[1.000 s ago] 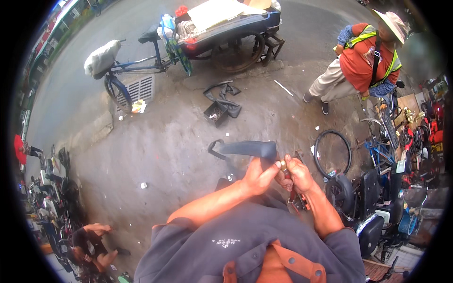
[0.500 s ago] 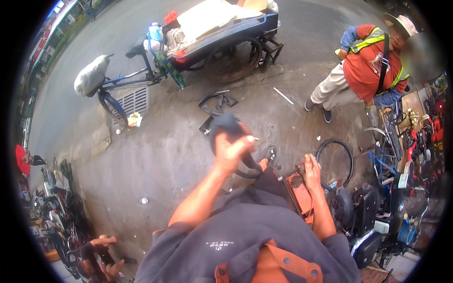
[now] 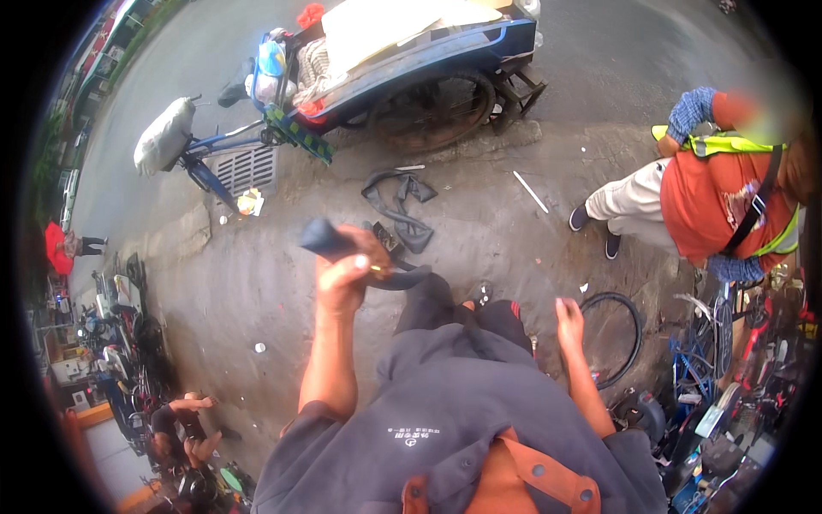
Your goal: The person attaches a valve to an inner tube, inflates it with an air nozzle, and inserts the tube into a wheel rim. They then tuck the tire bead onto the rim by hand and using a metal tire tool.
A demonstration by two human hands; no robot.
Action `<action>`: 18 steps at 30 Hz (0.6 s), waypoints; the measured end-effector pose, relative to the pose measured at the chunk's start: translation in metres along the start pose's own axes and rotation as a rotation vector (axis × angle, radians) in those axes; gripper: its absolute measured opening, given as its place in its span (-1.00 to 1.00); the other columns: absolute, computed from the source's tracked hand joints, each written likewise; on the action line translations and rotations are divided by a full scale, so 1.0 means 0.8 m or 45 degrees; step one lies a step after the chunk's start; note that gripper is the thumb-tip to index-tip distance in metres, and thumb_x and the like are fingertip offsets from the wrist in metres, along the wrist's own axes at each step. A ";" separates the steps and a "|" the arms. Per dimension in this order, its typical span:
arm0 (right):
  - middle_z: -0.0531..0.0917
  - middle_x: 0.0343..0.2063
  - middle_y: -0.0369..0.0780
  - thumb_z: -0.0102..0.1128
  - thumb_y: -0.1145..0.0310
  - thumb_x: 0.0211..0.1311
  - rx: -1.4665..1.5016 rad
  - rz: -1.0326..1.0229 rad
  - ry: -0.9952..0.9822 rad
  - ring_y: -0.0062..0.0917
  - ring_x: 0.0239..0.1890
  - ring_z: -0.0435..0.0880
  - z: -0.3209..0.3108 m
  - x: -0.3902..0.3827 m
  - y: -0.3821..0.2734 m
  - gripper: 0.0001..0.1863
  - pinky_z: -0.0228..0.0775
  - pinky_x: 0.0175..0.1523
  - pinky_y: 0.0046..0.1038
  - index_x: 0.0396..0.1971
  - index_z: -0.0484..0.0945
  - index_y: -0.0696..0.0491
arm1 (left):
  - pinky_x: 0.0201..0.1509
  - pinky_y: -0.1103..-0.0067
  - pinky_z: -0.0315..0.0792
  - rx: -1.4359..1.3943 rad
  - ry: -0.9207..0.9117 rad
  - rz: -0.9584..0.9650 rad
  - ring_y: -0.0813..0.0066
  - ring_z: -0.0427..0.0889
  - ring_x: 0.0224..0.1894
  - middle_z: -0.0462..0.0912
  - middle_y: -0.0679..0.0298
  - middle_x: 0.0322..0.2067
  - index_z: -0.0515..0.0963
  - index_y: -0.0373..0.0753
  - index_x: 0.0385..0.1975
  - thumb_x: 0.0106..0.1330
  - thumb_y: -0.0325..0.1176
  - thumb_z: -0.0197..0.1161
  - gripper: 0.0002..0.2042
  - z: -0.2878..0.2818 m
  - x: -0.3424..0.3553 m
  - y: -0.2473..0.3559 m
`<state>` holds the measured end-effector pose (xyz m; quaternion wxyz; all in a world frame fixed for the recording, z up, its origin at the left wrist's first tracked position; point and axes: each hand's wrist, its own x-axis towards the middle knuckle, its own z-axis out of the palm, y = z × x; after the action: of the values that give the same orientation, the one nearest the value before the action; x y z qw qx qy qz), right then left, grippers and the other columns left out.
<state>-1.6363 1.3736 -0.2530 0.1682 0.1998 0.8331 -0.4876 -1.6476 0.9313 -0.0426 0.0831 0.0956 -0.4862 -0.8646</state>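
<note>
Closest in was the person's dk grey shirt [image 3: 428, 385] w/ orange trim. L hand [image 3: 341, 281] was raised out front, its fingers [image 3: 366, 243] wrapped firmly round a blk rubber tube [image 3: 320, 236]; one end poked out L of the fist, a brass valve [image 3: 375, 269] showed by the thumb, and more tube trailed R nr the knee. R hand [image 3: 569, 324] was well apart from it, bare, fingers up and loosely extended, just beside a blk tyre [image 3: 637, 330] on the ground. Past the tube, a small dk box [image 3: 387, 236] sat partly hidden, w/ a flat blk rubber strip [image 3: 414, 233] next to it and a white stick [image 3: 531, 192] off R. Further out: a bystander [image 3: 719, 206] in a hi-vis vest, R; a drain grate [image 3: 247, 170], L; then a blue cargo trike [image 3: 505, 41] w/ flat sheets on top.
</note>
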 end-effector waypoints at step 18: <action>0.63 -0.10 -0.17 0.04 -0.15 0.47 1.250 0.671 -0.660 -0.37 0.03 0.64 0.251 0.237 -0.458 -0.42 0.55 0.08 -0.22 0.04 0.52 0.13 | 0.05 0.48 0.52 0.487 -0.064 -0.630 0.45 0.66 -0.11 0.70 0.17 -0.13 0.54 -0.47 0.02 0.06 -0.40 0.42 -0.51 0.037 0.328 -0.138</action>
<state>-1.9648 1.0658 -0.1642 0.3686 0.3282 0.3656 -0.7891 -1.9141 0.9503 -0.1444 -0.1613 0.2034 -0.6040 -0.7535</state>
